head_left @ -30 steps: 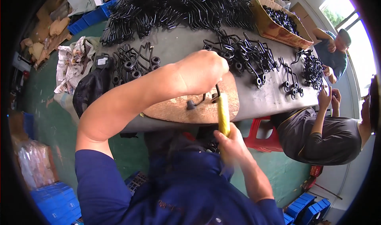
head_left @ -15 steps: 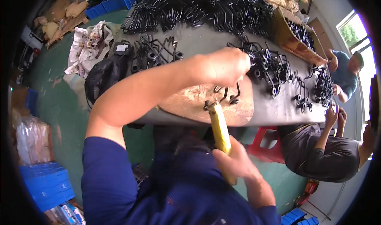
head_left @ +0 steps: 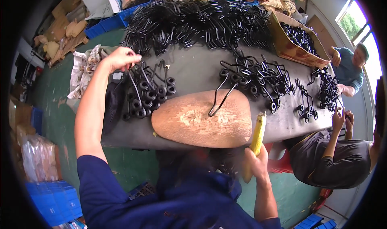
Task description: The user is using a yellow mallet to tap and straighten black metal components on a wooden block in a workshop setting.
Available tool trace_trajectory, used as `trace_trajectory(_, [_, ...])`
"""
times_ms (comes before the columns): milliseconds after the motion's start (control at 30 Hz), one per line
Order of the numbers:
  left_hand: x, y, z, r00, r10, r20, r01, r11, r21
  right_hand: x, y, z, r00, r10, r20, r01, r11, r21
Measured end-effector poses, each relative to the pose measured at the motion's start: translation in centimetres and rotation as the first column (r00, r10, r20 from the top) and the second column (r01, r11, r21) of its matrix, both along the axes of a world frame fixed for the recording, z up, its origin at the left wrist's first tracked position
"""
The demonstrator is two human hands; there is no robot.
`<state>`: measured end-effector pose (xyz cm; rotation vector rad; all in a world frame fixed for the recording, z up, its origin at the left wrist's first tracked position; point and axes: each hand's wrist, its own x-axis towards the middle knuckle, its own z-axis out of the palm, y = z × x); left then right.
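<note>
My L arm's stretched up and out to the far left, bare forearm, blue sleeve at the shoulder. L hand (head_left: pixel 121 58) is knuckles up, fingers curled down w/ tips pinched together. R arm's bent close to my body, wrist cocked up. R hand (head_left: pixel 254 166) sits low by my chest in a closed fist, thumb side up

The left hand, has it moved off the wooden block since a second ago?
Yes. The left hand has gone from over the wooden block out to the person's left, to the row of black wire parts beside it.
</note>
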<state>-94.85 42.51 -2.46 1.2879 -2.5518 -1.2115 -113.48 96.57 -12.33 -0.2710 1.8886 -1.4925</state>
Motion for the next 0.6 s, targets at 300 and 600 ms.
trace_trajectory(300, [-15.5,22.5,-4.2,0.931,-0.360,-0.064,0.340,0.917,-0.208,-1.0,-0.4,-1.1,0.995,-0.019,0.095,0.024,0.998,-0.052])
trace_trajectory(600, [-11.0,26.3,-6.4,0.835,-0.134,-0.534,0.109,0.991,-0.078,-0.8,0.4,-2.3,0.996,-0.009,0.085,0.019,0.993,-0.113])
